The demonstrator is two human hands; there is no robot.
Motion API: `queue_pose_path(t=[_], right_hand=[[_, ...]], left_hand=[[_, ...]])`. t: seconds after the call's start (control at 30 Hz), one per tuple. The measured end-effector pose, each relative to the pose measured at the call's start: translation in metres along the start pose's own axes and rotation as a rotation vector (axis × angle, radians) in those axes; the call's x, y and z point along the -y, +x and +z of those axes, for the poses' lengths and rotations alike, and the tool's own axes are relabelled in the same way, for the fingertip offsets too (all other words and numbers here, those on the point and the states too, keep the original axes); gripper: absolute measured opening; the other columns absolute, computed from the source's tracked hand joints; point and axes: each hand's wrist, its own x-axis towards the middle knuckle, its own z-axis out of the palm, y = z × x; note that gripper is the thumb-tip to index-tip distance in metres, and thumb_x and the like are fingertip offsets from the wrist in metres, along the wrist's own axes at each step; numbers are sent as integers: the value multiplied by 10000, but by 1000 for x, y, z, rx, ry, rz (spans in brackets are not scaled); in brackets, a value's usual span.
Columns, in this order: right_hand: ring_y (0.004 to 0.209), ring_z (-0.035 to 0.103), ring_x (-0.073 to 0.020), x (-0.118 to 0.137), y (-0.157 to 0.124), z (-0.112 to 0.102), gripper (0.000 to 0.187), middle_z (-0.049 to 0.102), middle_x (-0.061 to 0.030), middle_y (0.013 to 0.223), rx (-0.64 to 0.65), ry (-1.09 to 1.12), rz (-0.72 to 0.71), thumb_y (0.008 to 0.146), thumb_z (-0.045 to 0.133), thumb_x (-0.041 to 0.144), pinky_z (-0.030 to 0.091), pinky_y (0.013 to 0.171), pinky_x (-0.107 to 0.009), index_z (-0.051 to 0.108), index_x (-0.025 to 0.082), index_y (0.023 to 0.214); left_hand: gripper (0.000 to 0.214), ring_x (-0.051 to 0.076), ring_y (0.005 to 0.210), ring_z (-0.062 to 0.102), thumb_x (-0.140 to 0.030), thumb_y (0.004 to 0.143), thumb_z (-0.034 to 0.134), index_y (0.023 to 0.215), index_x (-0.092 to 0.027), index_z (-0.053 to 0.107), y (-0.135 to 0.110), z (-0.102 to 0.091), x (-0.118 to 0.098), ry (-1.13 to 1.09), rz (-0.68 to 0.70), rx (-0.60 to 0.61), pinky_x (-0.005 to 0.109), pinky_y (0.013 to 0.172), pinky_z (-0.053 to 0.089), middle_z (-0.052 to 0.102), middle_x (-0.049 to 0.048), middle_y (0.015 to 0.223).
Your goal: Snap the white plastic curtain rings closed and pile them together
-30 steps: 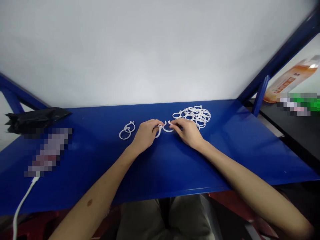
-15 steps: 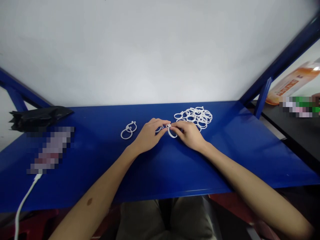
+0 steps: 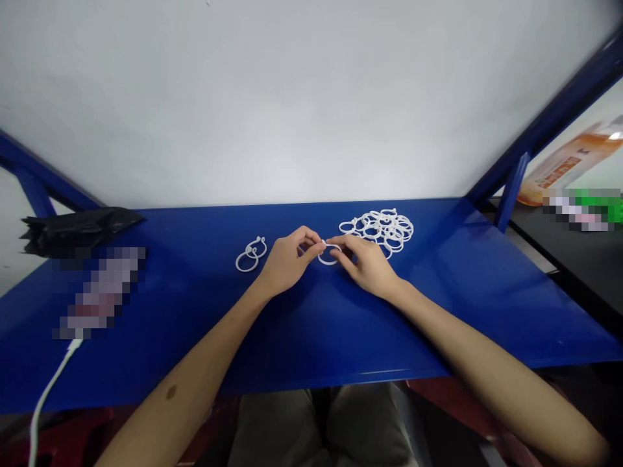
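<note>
Between my hands is a white curtain ring, held just above the blue table. My left hand pinches it between thumb and fingertips at its small eyelet, which the fingers partly cover. My right hand grips the ring's other side, thumb below and fingers above. Two overlapping curtain rings lie to the left of my left hand. Just beyond my right hand spreads a pile of several more white rings, partly hidden by that hand.
The blue table meets a pale wall at the back. A black plastic bag and a blurred-out item with a white cable lie at left. An orange-labelled bottle is at far right, behind a blue post.
The ring in my hands has turned from a steep tilt to a wider view, its eyelet now at the left fingertips. The second ring glimpsed by my left hand no longer shows.
</note>
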Motion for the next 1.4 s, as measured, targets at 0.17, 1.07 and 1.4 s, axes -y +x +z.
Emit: queue_pose_path(t=[0.17,1.07,1.4], right_hand=[[678,648,-124,3,-1,-1,165,730,-19,839,62,102,36,989,524,273,491,648,-255,668,193,1005],[770,616,-223,-73,9,-37,225,674,-95,889,-201,-481,123,955,537,254,515,743,-383,740,183,1022],[870,612,-259,-62,11,-37,214,669,-92,897,-264,-504,112,962,533,284,504,850,-460,733,207,951]], left_hand=[[203,148,689,653,-406,894,657,979,-226,617,-1,3,0,-39,9,-15,281,695,471,731,-27,758],[340,298,1096,532,-260,912,532,1234,-210,631,2,-3,37,696,193,112,471,959,419,631,106,1186],[254,265,1143,550,-273,909,618,1157,-223,596,0,2,24,468,176,134,449,1012,418,607,72,1224]])
